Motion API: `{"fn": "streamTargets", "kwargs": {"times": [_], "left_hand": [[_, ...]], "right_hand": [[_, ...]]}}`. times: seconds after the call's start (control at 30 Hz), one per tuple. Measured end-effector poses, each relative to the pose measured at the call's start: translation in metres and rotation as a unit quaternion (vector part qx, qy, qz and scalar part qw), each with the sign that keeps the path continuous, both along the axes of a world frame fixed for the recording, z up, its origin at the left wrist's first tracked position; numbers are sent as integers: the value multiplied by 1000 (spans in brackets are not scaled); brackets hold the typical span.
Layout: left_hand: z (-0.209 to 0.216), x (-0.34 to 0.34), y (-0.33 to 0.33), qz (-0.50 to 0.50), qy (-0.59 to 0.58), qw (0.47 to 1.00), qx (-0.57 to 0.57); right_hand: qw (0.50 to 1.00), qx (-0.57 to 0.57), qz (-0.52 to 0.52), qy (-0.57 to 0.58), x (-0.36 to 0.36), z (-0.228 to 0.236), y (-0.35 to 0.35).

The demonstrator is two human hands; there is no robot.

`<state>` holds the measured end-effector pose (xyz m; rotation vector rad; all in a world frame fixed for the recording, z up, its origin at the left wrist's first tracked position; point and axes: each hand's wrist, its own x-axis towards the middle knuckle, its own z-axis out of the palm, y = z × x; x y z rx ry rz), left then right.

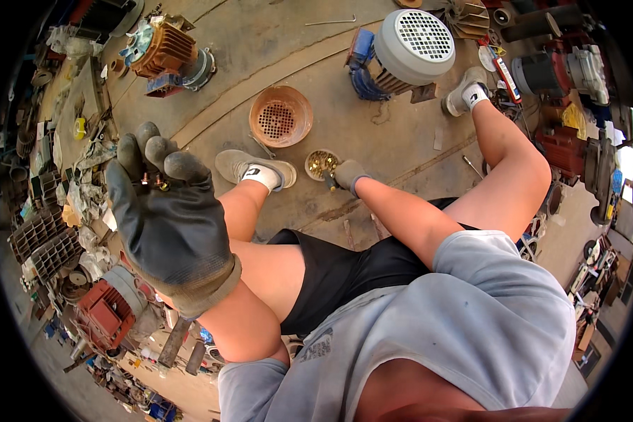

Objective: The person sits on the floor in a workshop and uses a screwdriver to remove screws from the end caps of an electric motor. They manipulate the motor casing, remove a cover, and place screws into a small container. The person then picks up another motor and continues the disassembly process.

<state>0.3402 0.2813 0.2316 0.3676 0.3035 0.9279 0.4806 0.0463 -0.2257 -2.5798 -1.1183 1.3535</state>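
My left hand (172,232), in a black-coated work glove, is raised at the left with its fingers curled up into a cup. In it sit small copper-coloured bolts (145,180), partly hidden by the fingers. My right hand (349,176), in a grey glove, is low at the rim of a small round bowl (309,173). Several small brass-coloured pieces (322,162) lie in that bowl. One dark finger of the right glove points toward the bowl; the other fingers are mostly hidden, and whether they grip anything does not show.
A rusty round cover with a grid (281,117) lies on the floor beyond the bowl. A grey-capped motor (408,53) stands far right of it, an orange-brown motor (165,53) far left. Motor parts crowd both sides. A hex key (330,22) lies at the back.
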Motion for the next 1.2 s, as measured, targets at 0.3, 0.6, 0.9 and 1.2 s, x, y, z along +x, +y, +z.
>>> {"fn": "streamTargets", "kwargs": {"times": [0.3, 0.6, 0.9, 1.2], "left_hand": [[-5, 27, -10, -25, 78, 996, -31], [3, 61, -31, -2, 292, 937, 192], [-35, 78, -19, -283, -16, 952, 112], [-57, 146, -22, -152, 257, 954, -24]], "right_hand": [[984, -14, -156, 80, 108, -34, 7], [913, -164, -320, 192, 243, 65, -87], [794, 5, -604, 59, 361, 68, -141], [621, 153, -750, 169, 425, 38, -100]]}}
